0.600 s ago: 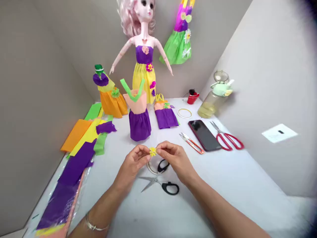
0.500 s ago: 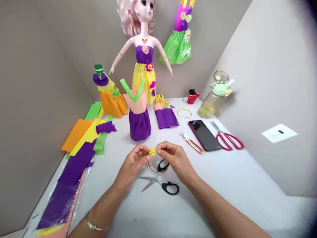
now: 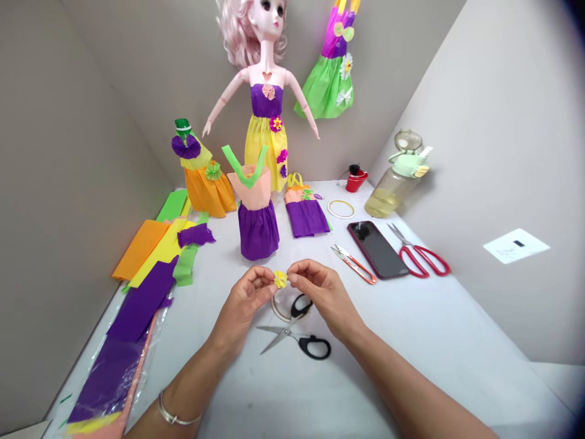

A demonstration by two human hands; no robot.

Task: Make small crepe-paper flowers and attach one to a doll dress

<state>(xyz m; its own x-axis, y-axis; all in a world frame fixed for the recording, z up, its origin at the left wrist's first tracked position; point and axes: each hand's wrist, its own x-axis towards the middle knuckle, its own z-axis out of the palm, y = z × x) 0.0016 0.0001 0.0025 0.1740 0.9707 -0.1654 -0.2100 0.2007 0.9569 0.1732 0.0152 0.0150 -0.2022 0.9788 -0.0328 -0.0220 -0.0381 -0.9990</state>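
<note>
A small yellow paper flower (image 3: pixel 280 279) is held up between my hands, above the table. My left hand (image 3: pixel 249 299) pinches its left side between thumb and fingers. On the other side, the thumb and forefinger of my right hand (image 3: pixel 322 292) close on its right edge. Below the hands lie black-handled scissors (image 3: pixel 314 347) with their blades spread, overlapping a thin ring-shaped roll (image 3: pixel 276 311) that is partly hidden. Just beyond the hands stands a small doll dress (image 3: pixel 258 231) with a purple skirt, peach top and green straps.
A doll (image 3: pixel 267 103) stands at the back beside an orange-skirted dress (image 3: pixel 208 189). Coloured paper sheets (image 3: pixel 132 305) lie on the left. To the right are thread snips (image 3: pixel 354 265), a phone (image 3: pixel 377 250), red-handled scissors (image 3: pixel 420 256), a bottle (image 3: pixel 393 183) and a red bucket (image 3: pixel 356 181).
The yellow flower has turned slightly and shifted a little to the left between my fingers. Both hands stay almost in place, and the other things have not moved.
</note>
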